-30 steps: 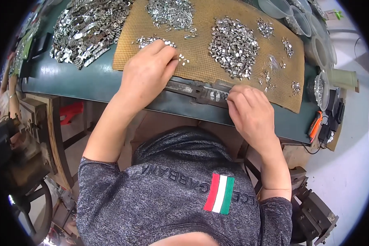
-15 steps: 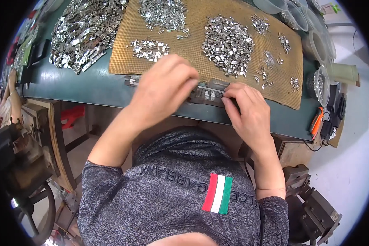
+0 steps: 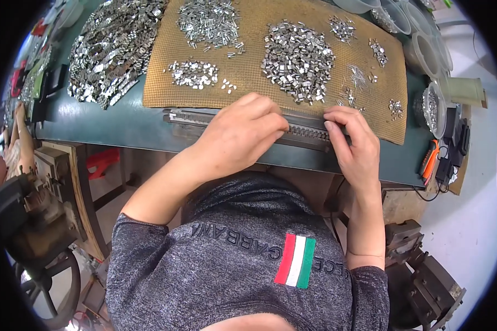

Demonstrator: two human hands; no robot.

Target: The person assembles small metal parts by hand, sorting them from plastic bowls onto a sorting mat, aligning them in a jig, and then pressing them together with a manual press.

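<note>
One tub (image 3: 440, 113) holds metal parts (image 3: 429, 106); hands (image 3: 247, 132) flank links (image 3: 306, 132).

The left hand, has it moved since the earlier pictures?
Yes: against the brown mat, the left hand has moved rightward and lower in view, to the metal bar.

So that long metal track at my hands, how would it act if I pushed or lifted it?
The metal track is probably stiff: its edges run straight. It likely won't roll, given its long, flat shape. Tipping it might spill the small pieces lined up along it, if they're loose.
</note>
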